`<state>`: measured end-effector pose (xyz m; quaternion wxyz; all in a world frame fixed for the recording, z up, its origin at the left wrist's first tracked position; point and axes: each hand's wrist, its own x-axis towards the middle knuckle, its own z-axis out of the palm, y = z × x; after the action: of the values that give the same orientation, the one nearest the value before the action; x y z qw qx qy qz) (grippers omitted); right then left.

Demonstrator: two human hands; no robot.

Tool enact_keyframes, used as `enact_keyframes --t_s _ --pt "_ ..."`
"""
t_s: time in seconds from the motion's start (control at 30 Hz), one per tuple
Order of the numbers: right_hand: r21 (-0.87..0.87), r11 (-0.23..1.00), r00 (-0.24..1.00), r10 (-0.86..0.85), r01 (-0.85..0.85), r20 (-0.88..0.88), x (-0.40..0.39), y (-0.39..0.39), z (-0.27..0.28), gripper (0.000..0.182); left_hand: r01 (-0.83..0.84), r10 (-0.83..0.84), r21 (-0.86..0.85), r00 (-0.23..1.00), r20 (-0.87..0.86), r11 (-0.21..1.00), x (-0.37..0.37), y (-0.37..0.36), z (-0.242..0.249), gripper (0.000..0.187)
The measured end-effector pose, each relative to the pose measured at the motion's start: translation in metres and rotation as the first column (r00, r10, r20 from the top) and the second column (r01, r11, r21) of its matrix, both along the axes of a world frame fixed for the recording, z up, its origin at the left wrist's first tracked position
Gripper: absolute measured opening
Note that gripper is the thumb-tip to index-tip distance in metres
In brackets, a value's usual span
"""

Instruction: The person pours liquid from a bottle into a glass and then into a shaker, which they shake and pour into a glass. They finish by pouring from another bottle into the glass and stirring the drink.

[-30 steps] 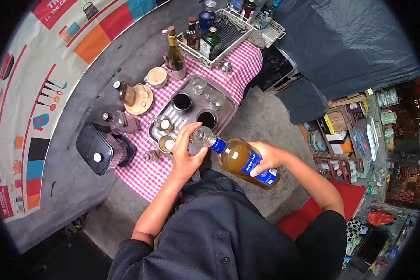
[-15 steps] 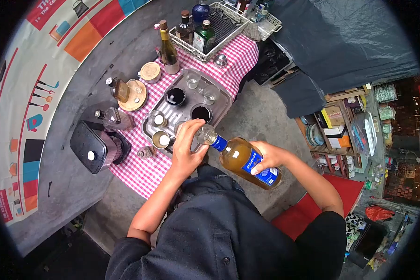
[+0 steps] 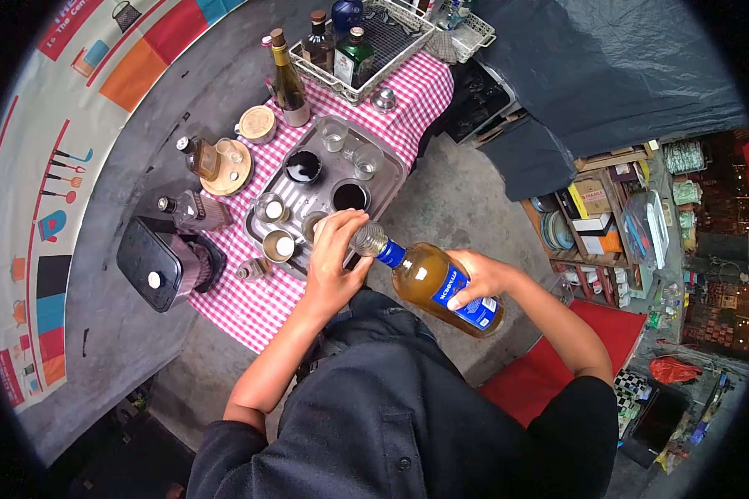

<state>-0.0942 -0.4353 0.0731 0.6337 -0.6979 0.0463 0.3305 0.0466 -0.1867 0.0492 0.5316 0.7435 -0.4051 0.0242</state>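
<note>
My right hand (image 3: pixel 474 283) is wrapped round the body of a blue-labelled bottle (image 3: pixel 429 270) of amber liquid, tilted with its neck toward the left. At the bottle's mouth is a small clear glass (image 3: pixel 368 239), which my left hand (image 3: pixel 334 249) holds between fingers and thumb. Just beyond my left hand lies a metal tray (image 3: pixel 383 185). On it are a dark-filled glass (image 3: pixel 350 197), another dark-filled bowl-like glass (image 3: pixel 303 167), clear glasses (image 3: pixel 333 135) and a metal cup (image 3: pixel 280 246).
A checkered cloth (image 3: pixel 241 320) lies under the tray. Left of the tray are a black appliance (image 3: pixel 150 262), bottles and a round wooden board (image 3: pixel 240 179). A wire basket (image 3: pixel 341 86) with bottles is at the top. A red seat (image 3: pixel 524 366) is at the lower right.
The view has shifted slightly, so the table and tray appear a little further left and up. Both hands keep their hold on the glass and bottle.
</note>
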Motion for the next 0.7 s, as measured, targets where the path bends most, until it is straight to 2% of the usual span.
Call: enact_keyframes --t_s 0.23,0.3,0.7 --pt "-0.002 1.0 1.0 -0.021 0.021 -0.021 -0.002 -0.002 0.005 0.069 0.013 -0.013 -0.005 1.0 -0.007 1.0 -0.002 -0.004 -0.001 0.059" --pt "0.025 1.0 0.992 -0.004 0.007 -0.128 -0.001 -0.004 0.007 0.077 0.006 -0.006 -0.004 1.0 -0.006 1.0 -0.003 -0.006 -0.003 0.059" --pt "0.013 1.0 0.99 0.004 -0.002 -0.142 -0.002 -0.012 0.006 0.078 -0.009 0.008 -0.005 0.998 -0.069 1.0 -0.008 -0.013 -0.017 0.058"
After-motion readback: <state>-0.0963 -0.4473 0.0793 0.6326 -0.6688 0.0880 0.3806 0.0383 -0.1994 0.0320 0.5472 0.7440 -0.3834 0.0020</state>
